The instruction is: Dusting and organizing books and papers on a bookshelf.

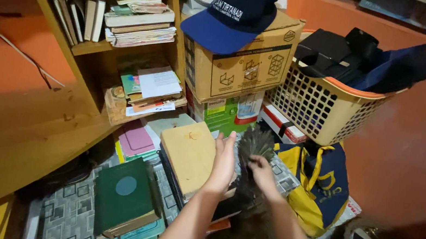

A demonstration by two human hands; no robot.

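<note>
Dusting a book stack on the floor, mid-stroke.
My left hand [223, 165] lies flat, fingers released, on the tan book [188, 154]; my right hand [260, 174] clenches what looks like a dark feather duster [254, 144], blurred, at 1 o'clock. Next: steady stack, sweep lightly. Duster handle hidden.

Both bare forearms reach forward from the lower edge of the view, converging toward each other. The left hand [222, 165] is held flat and open, fingers together and pointing up and away. The right hand [260, 174], just beside it, has its fingers curled closed in a grip.
</note>
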